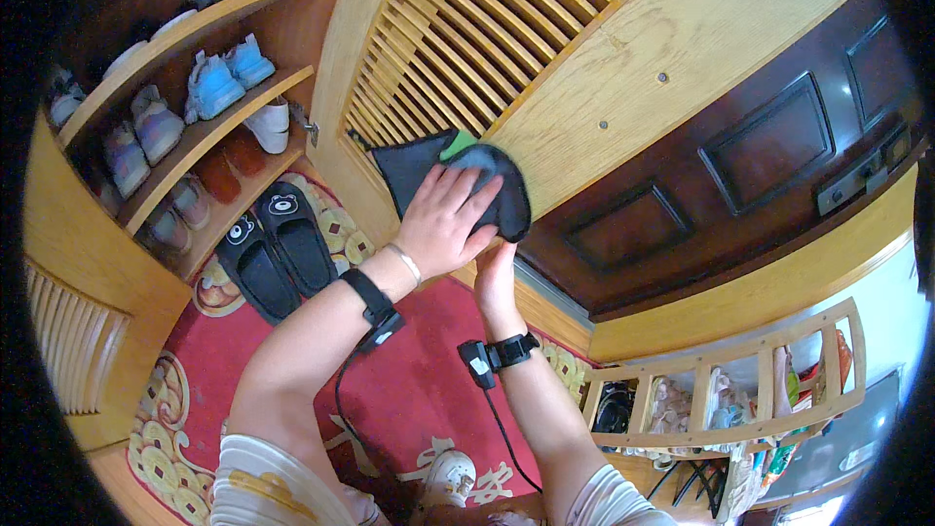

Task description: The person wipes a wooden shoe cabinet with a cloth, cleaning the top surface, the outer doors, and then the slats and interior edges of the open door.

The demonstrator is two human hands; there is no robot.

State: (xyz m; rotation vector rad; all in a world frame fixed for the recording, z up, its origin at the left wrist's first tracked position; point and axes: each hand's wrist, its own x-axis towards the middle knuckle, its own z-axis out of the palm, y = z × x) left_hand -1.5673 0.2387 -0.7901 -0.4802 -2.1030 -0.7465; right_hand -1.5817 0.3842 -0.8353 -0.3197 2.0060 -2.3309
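Observation:
A dark, rounded item (511,193), possibly a slipper, is between my hands in front of the louvred cabinet door. My left hand (445,219) lies over its top with the fingers bent across a blurred grey patch. Below it, my right hand (498,274) supports the underside; its fingers are hidden behind the item. Just left of the item is a black fabric piece (413,168) with a green part (459,145), close against the door. I cannot tell whether the two are joined. Both wrists carry black straps with small cabled devices, and a silver bangle circles the left wrist.
An open shoe cabinet (219,117) with several shoes stands on the left. Black slippers with bear faces (281,245) lie on the red mat (409,380). The louvred door (555,153) stands ajar before a dark panelled door (760,153). At right is a wooden rack (723,427).

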